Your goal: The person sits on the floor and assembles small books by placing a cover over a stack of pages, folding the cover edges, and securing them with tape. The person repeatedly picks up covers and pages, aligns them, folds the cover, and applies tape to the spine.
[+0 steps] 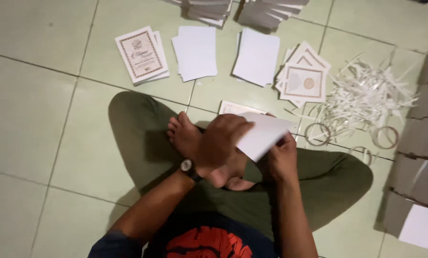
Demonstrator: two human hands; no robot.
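Both hands are closed on a white sheet (264, 134): left hand (221, 143) pressed over its near-left end, right hand (281, 157) underneath. Its long axis is tilted, pointing up-right, above crossed legs (142, 134).

A person sat cross-legged on the tiled floor (42, 119). The left hand (221, 141), a wristwatch (187, 167) at its wrist, pressed down on a white sheet (264, 131) that the right hand (281, 157) gripped from below. Stacks of white cards (196, 51) and ornate printed covers (141, 54) lay ahead, paper trimmings (367, 93) to the right.
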